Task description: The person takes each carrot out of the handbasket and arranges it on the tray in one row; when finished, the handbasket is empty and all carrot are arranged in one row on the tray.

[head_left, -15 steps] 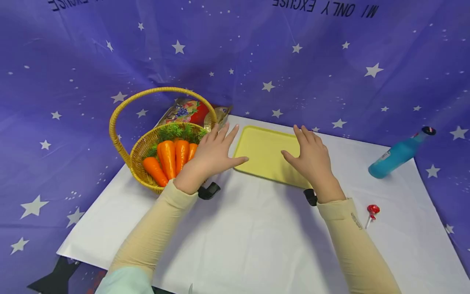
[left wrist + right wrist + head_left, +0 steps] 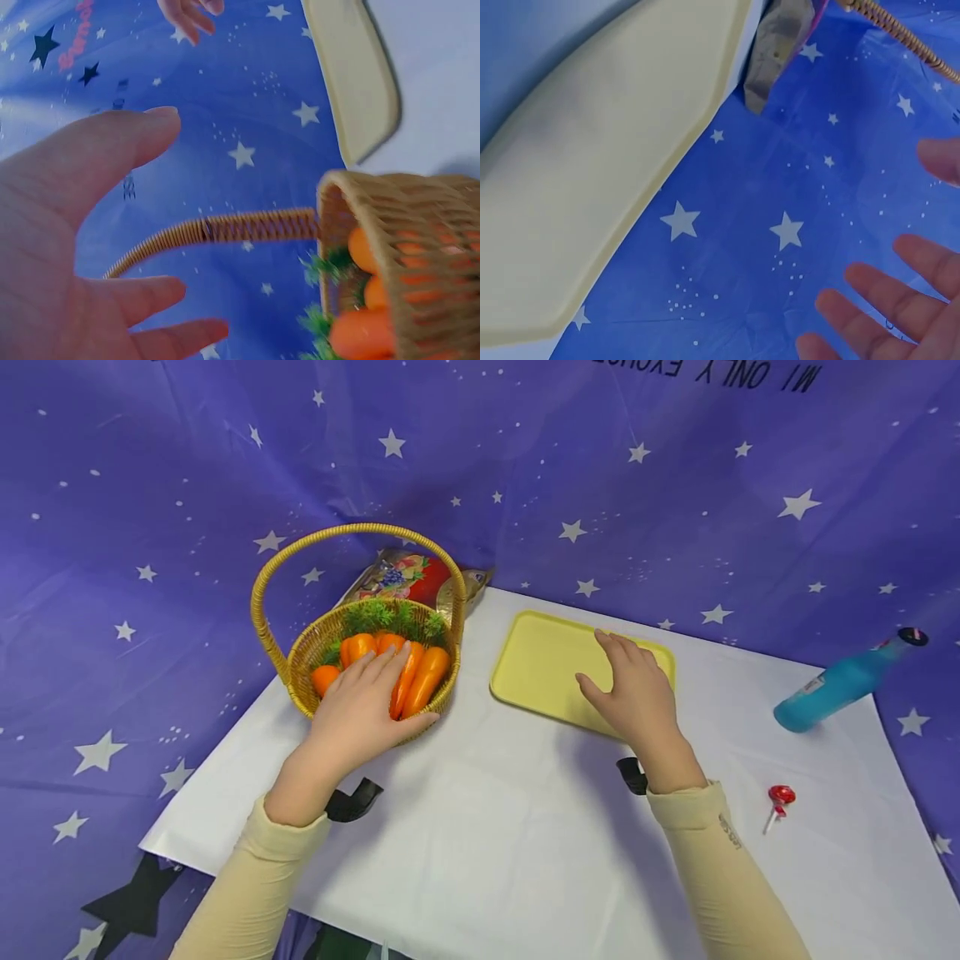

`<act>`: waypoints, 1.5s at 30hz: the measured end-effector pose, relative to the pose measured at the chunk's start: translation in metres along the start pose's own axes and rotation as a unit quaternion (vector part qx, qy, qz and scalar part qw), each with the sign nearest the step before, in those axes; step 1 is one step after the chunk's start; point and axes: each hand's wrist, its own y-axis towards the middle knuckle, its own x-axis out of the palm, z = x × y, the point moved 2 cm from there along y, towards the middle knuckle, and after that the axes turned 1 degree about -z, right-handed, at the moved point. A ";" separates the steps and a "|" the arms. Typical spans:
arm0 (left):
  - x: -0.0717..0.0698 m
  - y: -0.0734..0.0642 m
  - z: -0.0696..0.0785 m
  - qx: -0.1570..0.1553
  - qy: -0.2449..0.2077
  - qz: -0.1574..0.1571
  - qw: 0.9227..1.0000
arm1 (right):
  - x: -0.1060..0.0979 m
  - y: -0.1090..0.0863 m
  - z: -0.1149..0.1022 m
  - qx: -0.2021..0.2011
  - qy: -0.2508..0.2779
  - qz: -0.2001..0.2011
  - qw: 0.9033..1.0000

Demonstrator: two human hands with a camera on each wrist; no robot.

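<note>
My left hand [image 2: 358, 714], fingers spread and thumb out, is over the front of a yellow wicker basket [image 2: 298, 670]. In the head view it overlaps several orange carrots [image 2: 426, 680] with green tops lying inside. The left wrist view shows nothing between that hand's thumb and fingers, with the basket [image 2: 420, 217] off to the side. My right hand [image 2: 637, 697] hovers over the right part of a flat yellow tray [image 2: 551, 662], thumb apart from the fingers. It holds nothing in the right wrist view, where the tray's rim [image 2: 641, 195] runs past it.
Behind the basket lies a shiny printed packet [image 2: 408, 575]. A blue bottle [image 2: 840, 687] leans at the far right, and a red lollipop [image 2: 781, 796] lies nearer on the white table [image 2: 495, 827]. A purple starry cloth [image 2: 517, 468] hangs behind.
My left hand has moved left and toward me, from beside the tray to over the basket's front. The right hand stays over the tray. The head view has shifted slightly.
</note>
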 end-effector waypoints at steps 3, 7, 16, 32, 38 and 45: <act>0.001 -0.012 -0.013 0.005 -0.016 0.019 1.000 | 0.004 -0.002 -0.005 0.000 0.001 -0.004 1.000; 0.003 -0.026 -0.031 0.012 -0.036 0.044 0.998 | 0.010 -0.006 -0.009 0.001 -0.003 -0.014 1.000; 0.011 -0.040 -0.071 0.042 -0.098 0.108 0.988 | 0.021 -0.009 -0.016 -0.004 -0.004 -0.033 0.999; 0.047 -0.039 -0.138 0.105 -0.214 0.194 0.952 | 0.053 0.017 -0.065 -0.062 0.010 -0.062 0.996; 0.053 -0.037 -0.143 0.093 -0.230 0.209 0.946 | 0.060 0.023 -0.080 -0.075 0.007 -0.070 0.995; 0.059 -0.037 -0.150 0.096 -0.249 0.225 0.937 | 0.065 0.031 -0.095 -0.092 0.004 -0.076 0.993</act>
